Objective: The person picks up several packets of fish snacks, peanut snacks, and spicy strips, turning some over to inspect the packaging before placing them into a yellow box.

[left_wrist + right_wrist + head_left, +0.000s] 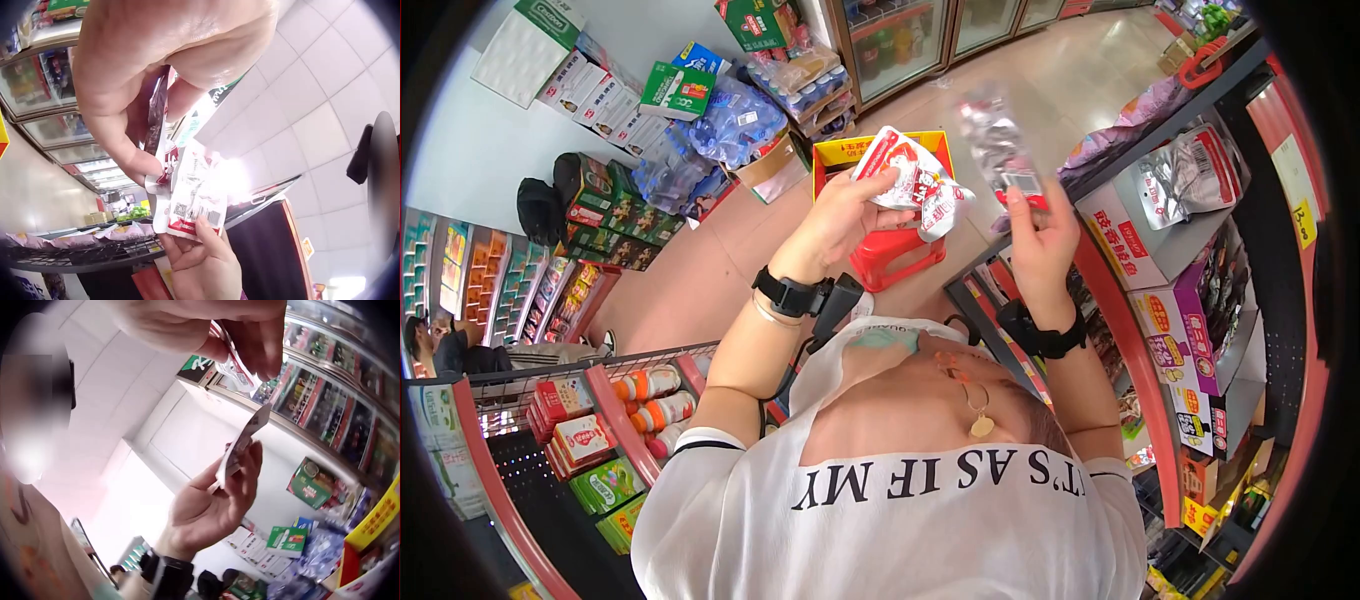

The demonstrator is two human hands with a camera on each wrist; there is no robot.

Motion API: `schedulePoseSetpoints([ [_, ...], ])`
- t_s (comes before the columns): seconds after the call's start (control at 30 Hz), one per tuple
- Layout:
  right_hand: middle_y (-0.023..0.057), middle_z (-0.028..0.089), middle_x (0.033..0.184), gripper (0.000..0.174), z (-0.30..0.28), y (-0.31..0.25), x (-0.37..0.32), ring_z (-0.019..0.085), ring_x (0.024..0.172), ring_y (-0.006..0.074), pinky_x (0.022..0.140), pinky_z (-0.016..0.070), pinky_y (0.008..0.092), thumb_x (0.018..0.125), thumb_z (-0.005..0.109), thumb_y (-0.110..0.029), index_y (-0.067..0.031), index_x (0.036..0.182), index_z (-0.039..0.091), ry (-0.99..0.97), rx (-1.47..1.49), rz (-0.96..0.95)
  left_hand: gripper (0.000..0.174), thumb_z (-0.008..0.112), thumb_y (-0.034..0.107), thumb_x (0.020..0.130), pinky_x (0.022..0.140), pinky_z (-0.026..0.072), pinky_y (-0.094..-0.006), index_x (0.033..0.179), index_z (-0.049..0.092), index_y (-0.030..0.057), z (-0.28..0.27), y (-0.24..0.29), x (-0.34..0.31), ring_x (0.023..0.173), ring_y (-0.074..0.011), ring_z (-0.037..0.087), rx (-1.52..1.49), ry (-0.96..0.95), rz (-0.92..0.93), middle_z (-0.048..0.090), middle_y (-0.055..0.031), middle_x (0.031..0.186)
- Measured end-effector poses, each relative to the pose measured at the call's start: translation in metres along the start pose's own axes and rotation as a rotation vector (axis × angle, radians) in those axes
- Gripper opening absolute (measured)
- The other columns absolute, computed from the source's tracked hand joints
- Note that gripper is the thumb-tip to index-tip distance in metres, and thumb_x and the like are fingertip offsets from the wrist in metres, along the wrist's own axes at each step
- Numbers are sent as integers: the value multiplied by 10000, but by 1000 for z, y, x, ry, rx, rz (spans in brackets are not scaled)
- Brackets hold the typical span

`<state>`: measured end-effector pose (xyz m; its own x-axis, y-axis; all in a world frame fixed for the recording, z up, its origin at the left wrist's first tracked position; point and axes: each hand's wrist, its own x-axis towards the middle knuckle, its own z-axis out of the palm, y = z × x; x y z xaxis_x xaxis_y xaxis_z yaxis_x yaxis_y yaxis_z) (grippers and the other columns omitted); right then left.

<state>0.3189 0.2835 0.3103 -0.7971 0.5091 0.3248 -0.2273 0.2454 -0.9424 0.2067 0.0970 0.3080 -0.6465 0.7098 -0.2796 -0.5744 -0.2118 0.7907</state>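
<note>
In the head view my left hand [848, 212] grips a red-and-white snack packet [915, 165] with cartoon print, thumb on its face, a crumpled silvery part hanging at the lower right. My right hand [1042, 245] pinches a long silvery snack packet [1000, 140] by its lower end, thumb near the barcode; this packet is blurred. From the left wrist, the right hand's packet [199, 190] shows its white back with barcode, close beyond the left hand's packet [159, 119]. The right wrist view shows the left hand's packet [240, 450] edge-on, below the right hand [250, 337].
Below the hands stands a yellow-rimmed display box [830, 150] with a red plastic basket or stool [898, 262] in front. Shelves of packaged snacks [1190, 180] line the right side, more shelves [600, 430] the left. Wrapped bottles [735, 120] and cartons stand behind; a person [470, 345] is at far left.
</note>
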Motion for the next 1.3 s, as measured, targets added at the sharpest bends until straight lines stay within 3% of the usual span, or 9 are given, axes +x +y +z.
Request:
schedulePoseSetpoints([
  [0.03,75,621,864,137,1,2,1,592,775,138,681,468,258,849,553,-54,-4,976,567,0,-2,3,348,469,266,921,760,522,-316,1173,470,27,0,0,2,939,-189,600,-3,19,-7,572,-95,1115],
  [0.13,124,603,886,178,5,5,-1,594,809,315,704,495,334,740,588,-9,-12,917,601,-161,-538,-569,436,419,369,928,779,521,-317,1202,446,30,1,2,5,972,-198,592,-104,-36,4,562,-106,1135],
  [0.23,117,595,932,215,10,3,-3,594,867,282,717,493,338,693,600,-12,-12,908,607,-262,-749,-706,433,464,371,909,802,508,-320,1190,466,41,2,6,4,992,-196,585,-139,-60,-11,572,-100,1121],
  [0.4,116,584,961,246,9,8,-5,579,902,281,732,494,345,656,610,-41,-12,900,612,-270,-773,-766,365,609,172,831,862,478,-333,1154,510,35,-7,3,4,1020,-187,573,63,-81,-36,587,-88,1100],
  [0.7,132,546,1069,292,17,12,-6,487,1067,306,888,395,443,609,629,-11,-29,900,626,-472,-669,-749,359,574,121,859,858,488,-304,1191,474,28,-30,-11,-5,1022,-168,567,119,-13,7,572,-82,1124],
  [0.9,141,487,1189,353,37,10,-5,462,1101,321,905,377,427,639,678,-66,-53,984,605,-664,-523,-604,372,570,141,870,848,494,-299,1207,459,31,-51,-15,-16,1016,-158,567,108,66,36,571,-75,1127],
  [1.1,179,487,1201,518,72,27,2,481,1098,326,903,398,377,719,696,-155,-11,1167,479,-409,-389,-436,382,575,151,869,838,500,-296,1211,458,27,-82,-9,-21,1012,-154,566,184,100,19,574,-77,1118],
  [1.17,188,543,1124,502,85,32,5,543,1030,287,874,422,336,766,669,-169,28,1173,452,-455,-135,-6,385,579,149,866,831,504,-295,1209,458,23,-88,-1,-20,1006,-156,569,205,81,2,575,-78,1114],
  [1.3,117,617,886,348,101,24,21,590,790,145,739,460,263,788,656,-162,38,1038,521,-618,-305,268,379,559,185,881,820,516,-310,1198,457,6,-102,13,-13,979,-168,583,237,36,18,575,-87,1105],
])
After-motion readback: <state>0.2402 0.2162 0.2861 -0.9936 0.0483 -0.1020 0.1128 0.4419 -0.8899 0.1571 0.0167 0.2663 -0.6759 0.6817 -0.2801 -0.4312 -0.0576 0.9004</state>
